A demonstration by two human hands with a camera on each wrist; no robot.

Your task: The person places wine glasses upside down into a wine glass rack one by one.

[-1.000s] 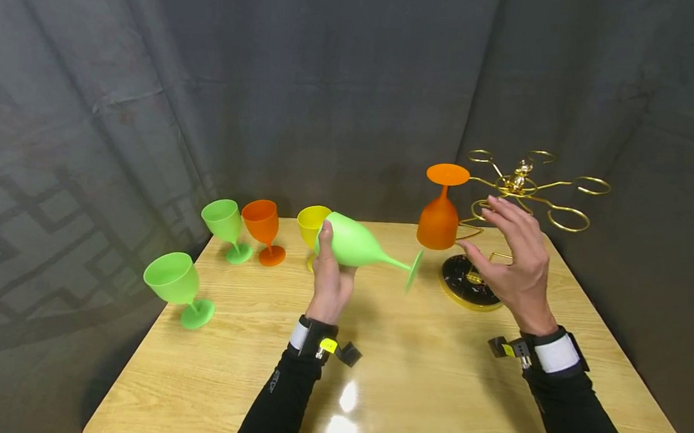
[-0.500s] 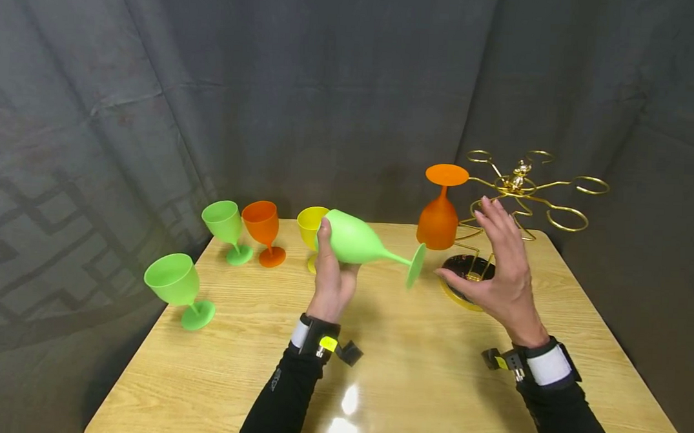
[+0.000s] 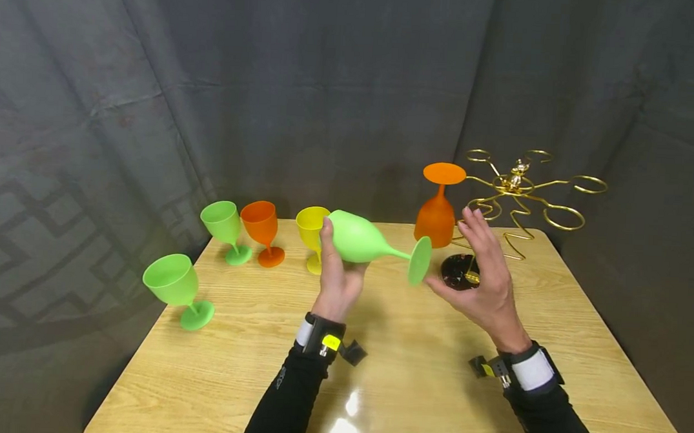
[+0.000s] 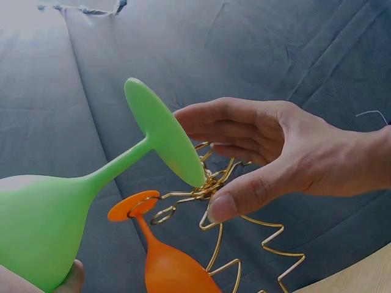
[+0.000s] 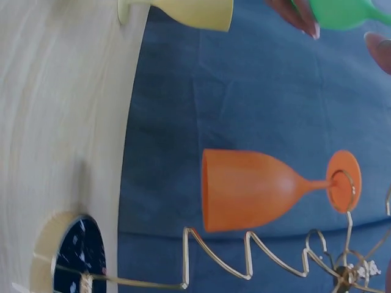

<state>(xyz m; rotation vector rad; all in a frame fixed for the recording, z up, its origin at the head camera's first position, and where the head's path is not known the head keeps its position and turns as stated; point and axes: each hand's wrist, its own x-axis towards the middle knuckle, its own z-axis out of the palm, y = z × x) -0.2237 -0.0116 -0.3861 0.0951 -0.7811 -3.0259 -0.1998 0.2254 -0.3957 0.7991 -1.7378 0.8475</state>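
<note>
My left hand (image 3: 340, 274) grips the bowl of a light green goblet (image 3: 358, 236), tilted on its side with its foot toward the right. My right hand (image 3: 483, 287) is beside that foot, thumb and fingers spread apart; the left wrist view shows the fingertips near the foot's edge, and whether they touch I cannot tell. Behind it stands a gold wire goblet rack (image 3: 513, 191) with several looped arms and a round black base (image 3: 459, 272). An orange goblet (image 5: 256, 189) hangs upside down from one loop by its foot.
On the wooden table (image 3: 247, 367), a yellow goblet (image 3: 313, 228), an orange upright goblet (image 3: 259, 222) and two green goblets stand at the left, one of them a nearer green goblet (image 3: 172, 280). A dark curtain (image 3: 329, 99) hangs behind the table.
My right hand has moved left and slightly down, from in front of the rack to the held goblet's foot. The held green goblet has turned slightly, its foot facing more toward the camera.
</note>
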